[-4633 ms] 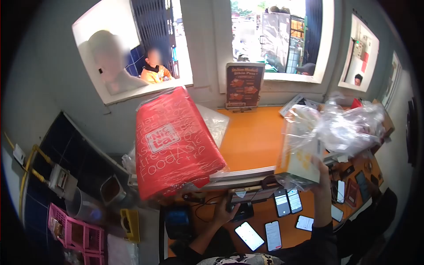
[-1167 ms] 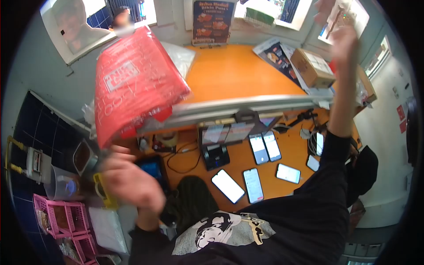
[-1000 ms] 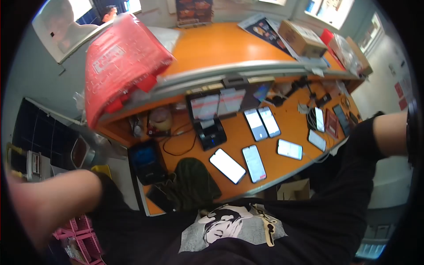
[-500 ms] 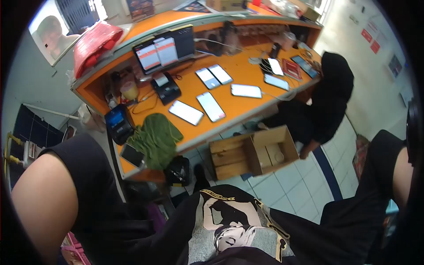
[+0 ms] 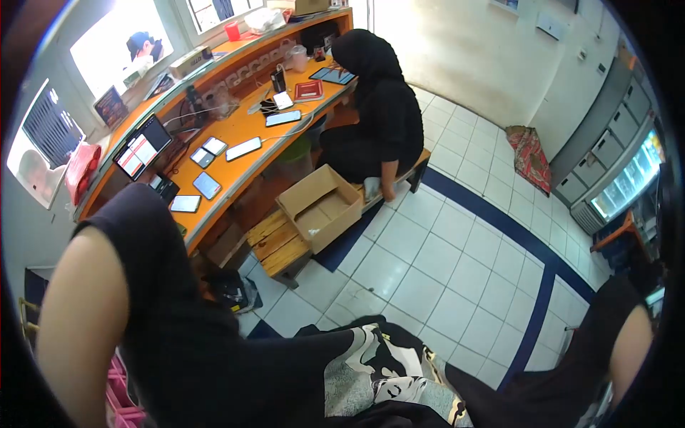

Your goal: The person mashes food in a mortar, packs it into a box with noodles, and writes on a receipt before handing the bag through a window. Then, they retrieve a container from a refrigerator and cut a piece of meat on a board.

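Note:
Neither of my hands is in the picture. My bare left arm runs down the left edge from a black sleeve, and its hand is out of frame. On the far right, my right arm is cut off the same way. Nearest my left sleeve are a white-screened phone and a bluish-screened phone on the orange counter. A monitor stands behind them, and a black printer is partly hidden by the sleeve.
A seated person in black leans over a tablet at the counter's far end. An open cardboard box rests on a wooden bench. Dark bags lie on the tiled floor. A glass-door fridge stands right.
My view has swung to the right, so the counter and box appear further left. The fridge has come into sight. The green cloth is now almost wholly hidden behind my left sleeve.

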`<state>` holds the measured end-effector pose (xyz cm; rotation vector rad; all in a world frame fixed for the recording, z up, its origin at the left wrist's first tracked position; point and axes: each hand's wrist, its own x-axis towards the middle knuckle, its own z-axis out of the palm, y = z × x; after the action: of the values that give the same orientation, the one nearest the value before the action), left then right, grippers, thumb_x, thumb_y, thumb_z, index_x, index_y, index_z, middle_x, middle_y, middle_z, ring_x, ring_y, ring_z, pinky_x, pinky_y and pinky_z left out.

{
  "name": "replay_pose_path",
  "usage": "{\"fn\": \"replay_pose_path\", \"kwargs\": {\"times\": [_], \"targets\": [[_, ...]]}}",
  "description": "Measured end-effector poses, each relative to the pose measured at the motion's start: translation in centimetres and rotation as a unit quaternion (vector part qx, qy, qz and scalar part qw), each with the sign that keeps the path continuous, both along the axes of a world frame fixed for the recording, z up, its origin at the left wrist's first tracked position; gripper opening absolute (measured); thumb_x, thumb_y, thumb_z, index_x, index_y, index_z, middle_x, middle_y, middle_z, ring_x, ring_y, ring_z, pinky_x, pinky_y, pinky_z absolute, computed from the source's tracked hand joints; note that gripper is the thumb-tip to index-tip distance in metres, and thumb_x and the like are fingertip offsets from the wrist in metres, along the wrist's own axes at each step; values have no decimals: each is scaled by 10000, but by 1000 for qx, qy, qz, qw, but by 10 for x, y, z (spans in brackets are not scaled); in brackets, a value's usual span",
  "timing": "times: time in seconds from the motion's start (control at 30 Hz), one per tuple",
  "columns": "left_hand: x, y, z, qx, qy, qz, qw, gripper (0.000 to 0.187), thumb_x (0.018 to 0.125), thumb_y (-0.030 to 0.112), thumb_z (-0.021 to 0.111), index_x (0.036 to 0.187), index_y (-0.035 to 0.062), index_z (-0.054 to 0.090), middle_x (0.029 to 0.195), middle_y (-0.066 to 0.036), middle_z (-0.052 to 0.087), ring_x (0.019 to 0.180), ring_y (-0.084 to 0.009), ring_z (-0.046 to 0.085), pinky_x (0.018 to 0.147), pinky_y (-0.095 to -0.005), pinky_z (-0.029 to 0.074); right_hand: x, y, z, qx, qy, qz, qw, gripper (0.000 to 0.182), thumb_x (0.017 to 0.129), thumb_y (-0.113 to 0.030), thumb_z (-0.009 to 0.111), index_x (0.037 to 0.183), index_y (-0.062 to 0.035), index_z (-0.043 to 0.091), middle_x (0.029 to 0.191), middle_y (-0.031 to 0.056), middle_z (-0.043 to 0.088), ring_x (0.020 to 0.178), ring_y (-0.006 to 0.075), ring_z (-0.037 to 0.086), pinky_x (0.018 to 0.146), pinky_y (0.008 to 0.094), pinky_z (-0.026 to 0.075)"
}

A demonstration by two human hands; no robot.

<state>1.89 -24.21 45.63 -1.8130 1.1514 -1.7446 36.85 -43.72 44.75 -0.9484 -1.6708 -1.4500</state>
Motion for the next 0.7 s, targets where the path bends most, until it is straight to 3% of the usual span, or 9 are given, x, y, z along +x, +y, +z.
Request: {"fn": "replay_pose_path", "kwargs": {"times": [0.2,0.27,0.3,0.33,0.4,0.43,0.47,0.57,0.7], "targets": [[207,-1,-88,16,-66,-124,990,225,861,124,491,1040,6,560,947,-103,577,784,-156,538,744,-288,434,133,-90,-78,-10,30,-136,990,189,762,56,437,830,-36,588,765,103,580,703,206,571,657,287,461],[312,19,-151,-142,3,-126,982,212,863,111,495,1033,5,565,940,-100,580,767,-149,543,730,-275,445,195,-109,-113,-79,141,-238,958,203,757,69,432,807,-35,599,744,101,584,688,205,573,649,284,462],[381,15,-178,-409,44,17,911,190,866,85,482,1021,6,560,895,-92,571,730,-158,522,690,-269,437,231,-120,-139,-111,239,-285,922,210,755,76,430,796,-35,604,733,100,586,680,204,574,645,283,462],[447,6,-220,-620,121,167,757,172,870,59,469,1009,7,555,851,-83,561,692,-166,501,650,-263,430,271,-133,-171,-119,364,-326,864,219,753,83,428,785,-34,609,723,99,588,673,203,574,641,282,463],[551,7,-333,-651,381,210,622,113,853,-28,461,906,-16,559,807,-79,555,696,-149,508,608,-265,428,336,-212,-334,-16,711,-271,649,177,716,78,432,646,-46,537,635,71,551,540,184,518,513,296,390],[602,-15,-386,-625,405,168,646,190,831,-67,436,964,-33,568,810,-110,591,663,-173,588,532,-282,463,331,-271,-430,6,751,-377,543,166,729,56,454,610,-48,507,587,79,535,497,196,491,462,312,359],[644,-55,-405,-643,498,171,556,216,836,-62,419,981,-24,574,846,-133,606,593,-149,606,448,-251,456,308,-319,-479,-54,696,-439,566,130,779,-70,556,668,-16,514,547,136,501,469,288,469,467,369,380],[757,-171,-438,-668,653,-55,353,328,766,-135,381,1016,-25,561,929,-180,611,542,-194,623,461,-263,501,175,-406,-543,-210,751,-514,358,151,741,-175,538,660,-60,594,617,186,560,559,362,559,543,485,433],[893,-296,-446,-429,823,-64,367,471,681,-166,389,1112,-11,499,1093,-218,546,704,-260,642,613,-315,526,117,-480,-563,-281,828,-485,25,182,783,-238,554,729,-72,605,625,128,589,542,314,565,527,457,441]]}}
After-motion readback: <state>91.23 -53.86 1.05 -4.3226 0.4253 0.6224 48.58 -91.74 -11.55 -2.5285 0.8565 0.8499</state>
